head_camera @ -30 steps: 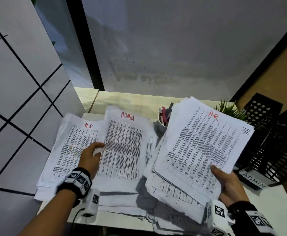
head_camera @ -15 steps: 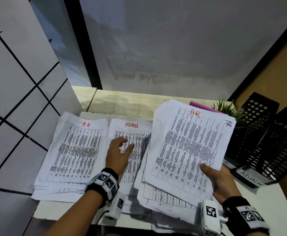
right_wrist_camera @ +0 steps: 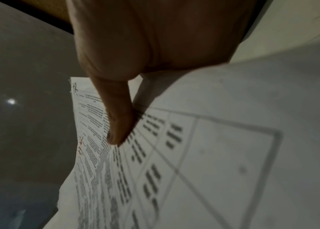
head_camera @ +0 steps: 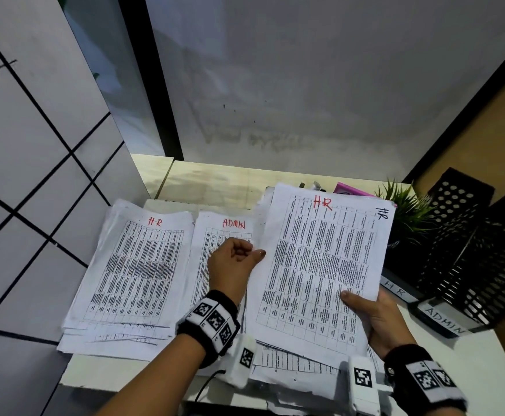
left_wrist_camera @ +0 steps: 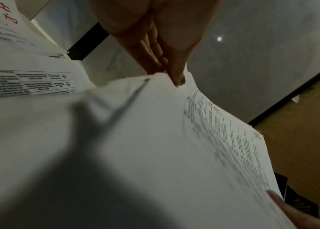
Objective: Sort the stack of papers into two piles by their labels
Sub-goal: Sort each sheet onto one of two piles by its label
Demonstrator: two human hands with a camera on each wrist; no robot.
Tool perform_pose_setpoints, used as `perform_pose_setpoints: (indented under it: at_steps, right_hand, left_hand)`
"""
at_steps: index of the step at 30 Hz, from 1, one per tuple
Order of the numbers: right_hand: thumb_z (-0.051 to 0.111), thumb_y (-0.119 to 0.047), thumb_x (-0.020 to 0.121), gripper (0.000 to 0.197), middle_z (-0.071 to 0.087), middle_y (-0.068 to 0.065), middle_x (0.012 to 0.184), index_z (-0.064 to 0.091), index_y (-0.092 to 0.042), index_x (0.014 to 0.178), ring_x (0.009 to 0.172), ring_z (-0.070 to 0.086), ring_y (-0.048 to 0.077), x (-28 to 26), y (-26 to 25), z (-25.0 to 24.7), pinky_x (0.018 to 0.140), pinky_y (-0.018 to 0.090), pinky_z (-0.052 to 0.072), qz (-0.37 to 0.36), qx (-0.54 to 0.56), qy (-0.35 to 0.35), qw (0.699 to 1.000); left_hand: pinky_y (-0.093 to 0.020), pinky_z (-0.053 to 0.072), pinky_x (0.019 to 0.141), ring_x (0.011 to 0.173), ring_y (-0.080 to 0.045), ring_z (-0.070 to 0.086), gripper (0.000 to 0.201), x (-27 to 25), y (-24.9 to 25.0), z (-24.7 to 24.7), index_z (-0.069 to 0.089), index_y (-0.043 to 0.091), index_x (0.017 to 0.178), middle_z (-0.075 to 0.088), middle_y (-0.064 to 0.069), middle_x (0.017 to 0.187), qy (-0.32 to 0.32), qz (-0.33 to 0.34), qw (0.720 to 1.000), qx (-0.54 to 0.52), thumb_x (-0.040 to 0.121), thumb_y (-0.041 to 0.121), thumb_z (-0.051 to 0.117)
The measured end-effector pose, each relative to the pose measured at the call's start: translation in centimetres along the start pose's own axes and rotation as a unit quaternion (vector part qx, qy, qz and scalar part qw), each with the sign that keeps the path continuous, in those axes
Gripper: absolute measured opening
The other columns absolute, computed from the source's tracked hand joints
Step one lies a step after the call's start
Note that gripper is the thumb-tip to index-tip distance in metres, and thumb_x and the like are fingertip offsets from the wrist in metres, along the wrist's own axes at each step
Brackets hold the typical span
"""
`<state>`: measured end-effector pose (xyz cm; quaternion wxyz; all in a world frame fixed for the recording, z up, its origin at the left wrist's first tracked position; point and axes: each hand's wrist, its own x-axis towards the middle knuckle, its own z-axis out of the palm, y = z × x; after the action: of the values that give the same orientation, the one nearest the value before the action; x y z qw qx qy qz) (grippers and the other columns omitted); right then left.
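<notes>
Grey wall behind desk [head_camera: 215, 187], left hand [head_camera: 233, 262] pinching HR stack [head_camera: 320, 265] left edge, right hand [head_camera: 377, 319] gripping its lower right corner

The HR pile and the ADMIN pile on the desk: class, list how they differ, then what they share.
1. The HR pile lies leftmost; the ADMIN pile sits beside it to the right.
2. The HR pile's top sheet shows in full; the ADMIN pile is partly covered by the left hand and the held stack.
3. Their red labels read differently.

Shared: white printed tables with a red handwritten label on top.
</notes>
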<state>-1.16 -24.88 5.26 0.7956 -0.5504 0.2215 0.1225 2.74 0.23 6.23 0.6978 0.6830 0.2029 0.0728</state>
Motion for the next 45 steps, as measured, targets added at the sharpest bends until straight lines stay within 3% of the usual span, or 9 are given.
perform_pose_setpoints:
  at_steps: [7,11,14,24,30,34,38,41,45]
  right_hand:
    - [0.069,0.004,0.065,0.056,0.070,0.024,0.109,0.058,0.003,0.119,0.094,0.070,0.041,0.1,0.2,0.3,0.071,0.048,0.059,0.000,-0.002,-0.002,1.000]
    - [0.072,0.001,0.060,0.059,0.071,0.024,0.107,0.058,0.003,0.118,0.090,0.071,0.039,0.2,0.1,0.4,0.068,0.045,0.059,-0.002,-0.003,-0.004,1.000]
    - [0.072,0.001,0.060,0.058,0.071,0.023,0.107,0.059,0.003,0.116,0.090,0.071,0.038,0.2,0.0,0.5,0.068,0.043,0.060,-0.007,0.000,-0.011,1.000]
    - [0.084,-0.007,0.049,0.077,0.067,0.028,0.114,0.057,0.006,0.120,0.100,0.067,0.045,0.3,0.4,0.2,0.085,0.058,0.054,-0.013,-0.006,-0.023,1.000]
    - [0.078,-0.005,0.052,0.071,0.069,0.027,0.111,0.057,0.007,0.120,0.097,0.068,0.044,0.3,0.5,0.0,0.073,0.048,0.059,-0.016,-0.003,-0.021,1.000]
    - [0.076,-0.003,0.055,0.068,0.067,0.030,0.112,0.058,0.008,0.119,0.093,0.069,0.044,0.4,0.7,-0.4,0.074,0.050,0.059,-0.015,-0.006,-0.012,1.000]
    - [0.086,-0.015,0.042,0.068,0.072,0.024,0.100,0.066,0.004,0.103,0.073,0.072,0.029,0.2,0.6,0.1,0.059,0.035,0.059,-0.027,-0.028,-0.013,0.999]
    - [0.095,-0.036,0.032,0.067,0.075,0.017,0.092,0.073,-0.006,0.087,0.070,0.072,0.024,0.1,0.6,0.5,0.057,0.033,0.059,-0.039,-0.020,-0.018,0.999]
    - [0.087,-0.014,0.045,0.071,0.070,0.025,0.107,0.064,0.003,0.110,0.086,0.071,0.037,0.5,0.7,0.4,0.070,0.045,0.059,-0.017,-0.020,-0.025,0.999]
  left_hand:
    - [-0.017,0.054,0.068,0.072,-0.005,0.066,0.026,-1.0,-0.5,0.0,0.058,0.026,0.089,0.068,0.003,0.078,-0.008,0.107,0.991,0.078,0.082,0.005,0.072]
    - [-0.019,0.055,0.070,0.081,-0.003,0.067,0.031,-1.2,-0.7,-0.2,0.047,0.026,0.109,0.070,0.003,0.091,-0.038,0.174,0.974,0.140,0.091,0.003,0.059]
    - [-0.008,0.049,0.076,0.089,0.010,0.061,0.027,-1.3,-0.5,0.0,0.058,0.016,0.114,0.067,0.008,0.097,-0.049,0.202,0.963,0.173,0.094,-0.001,0.051]
    - [-0.008,0.048,0.066,0.072,0.003,0.059,0.023,-1.2,0.9,0.4,0.064,0.013,0.103,0.066,0.003,0.080,-0.003,0.161,0.981,0.103,0.082,0.007,0.072]
    - [-0.038,0.059,0.064,0.075,-0.009,0.068,0.021,-2.3,-0.5,-0.4,0.068,0.023,0.102,0.073,0.005,0.087,-0.049,0.278,0.949,0.140,0.087,0.008,0.066]
    - [-0.027,0.049,0.098,0.121,-0.003,0.055,0.013,-3.6,-0.9,-1.0,0.067,0.015,0.096,0.058,0.002,0.131,-0.140,0.371,0.901,0.175,0.085,0.009,0.062]
    - [-0.041,0.037,0.111,0.138,-0.010,0.037,0.010,-5.1,-2.1,-1.4,0.062,0.018,0.091,0.047,0.007,0.143,-0.211,0.379,0.874,0.220,0.086,0.009,0.058]
    - [-0.038,0.037,0.110,0.139,-0.011,0.037,0.007,-5.7,-2.2,-1.4,0.061,0.015,0.084,0.047,0.005,0.144,-0.223,0.349,0.884,0.215,0.084,0.013,0.054]
    - [-0.021,0.051,0.088,0.111,-0.003,0.055,0.018,-5.1,-1.1,-0.7,0.061,0.012,0.084,0.056,0.007,0.128,-0.157,0.267,0.936,0.166,0.089,0.026,0.051]
